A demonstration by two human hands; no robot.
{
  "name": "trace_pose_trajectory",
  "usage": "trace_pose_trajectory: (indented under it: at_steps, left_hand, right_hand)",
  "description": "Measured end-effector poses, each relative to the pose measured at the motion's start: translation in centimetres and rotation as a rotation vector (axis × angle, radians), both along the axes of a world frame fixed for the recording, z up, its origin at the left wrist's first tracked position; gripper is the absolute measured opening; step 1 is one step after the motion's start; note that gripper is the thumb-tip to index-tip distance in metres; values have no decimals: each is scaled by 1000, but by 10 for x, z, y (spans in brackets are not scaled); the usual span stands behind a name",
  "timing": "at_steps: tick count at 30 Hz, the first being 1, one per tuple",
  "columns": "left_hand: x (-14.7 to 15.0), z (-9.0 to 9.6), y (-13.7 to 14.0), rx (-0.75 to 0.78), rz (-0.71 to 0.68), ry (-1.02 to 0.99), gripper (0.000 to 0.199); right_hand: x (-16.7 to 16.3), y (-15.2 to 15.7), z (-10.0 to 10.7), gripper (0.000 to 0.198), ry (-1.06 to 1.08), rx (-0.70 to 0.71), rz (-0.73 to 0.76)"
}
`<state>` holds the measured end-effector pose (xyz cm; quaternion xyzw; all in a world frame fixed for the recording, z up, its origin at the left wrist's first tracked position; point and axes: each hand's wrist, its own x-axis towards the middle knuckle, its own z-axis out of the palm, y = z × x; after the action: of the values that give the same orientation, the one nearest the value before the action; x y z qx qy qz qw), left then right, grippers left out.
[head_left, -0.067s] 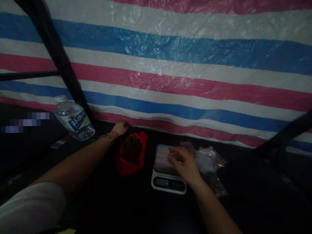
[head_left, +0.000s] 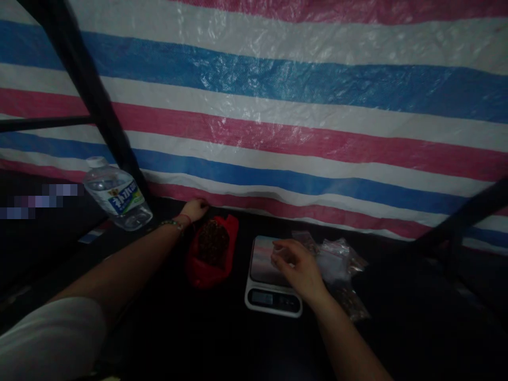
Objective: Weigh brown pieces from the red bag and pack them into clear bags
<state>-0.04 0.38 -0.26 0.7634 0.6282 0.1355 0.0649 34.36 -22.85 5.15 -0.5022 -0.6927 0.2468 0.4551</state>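
My left hand (head_left: 195, 209) rests with curled fingers near the back edge of the dark table, just beyond a red plastic container (head_left: 232, 238). What its fingers hold, if anything, is hidden. Dark brown, grainy contents (head_left: 213, 241) fill part of the container. Above the steel plate of a white digital kitchen scale (head_left: 273, 308) is my right hand (head_left: 297, 264), thumb and fingers bent toward each other. Something pale and see-through seems to be between them, too dim to name. Small clear zip bags (head_left: 335, 259), some with brown bits inside, lie right of the scale, partly behind this hand.
A clear bottle (head_left: 117, 196) with a white cap and blue-green label stands at the left. Dark frame bars (head_left: 93, 95) rise on the left and slant on the right. A striped plastic sheet (head_left: 278, 132) hangs along the table's back edge.
The whole view has shifted very slightly. Both hands stay in the same places relative to the scale and the red container.
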Motion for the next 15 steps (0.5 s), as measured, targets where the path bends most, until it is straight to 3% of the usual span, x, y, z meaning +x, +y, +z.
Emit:
trace_pose_trajectory:
  at_steps: [5,9,12,15]
  left_hand:
    - [-5,-3,-3,5,-161,-36,36]
    - [-13,10,-21,-135,-272,-70,36]
    - [-30,27,-39,-190,-199,-60,41]
    - [-57,33,-57,-158,22,31,48]
  right_hand:
    - [0,0,0,21,-15,4,16]
    - [0,0,1,22,-30,8,13]
    - [0,0,1,21,-46,38,17]
    - [0,0,1,21,-65,59,12]
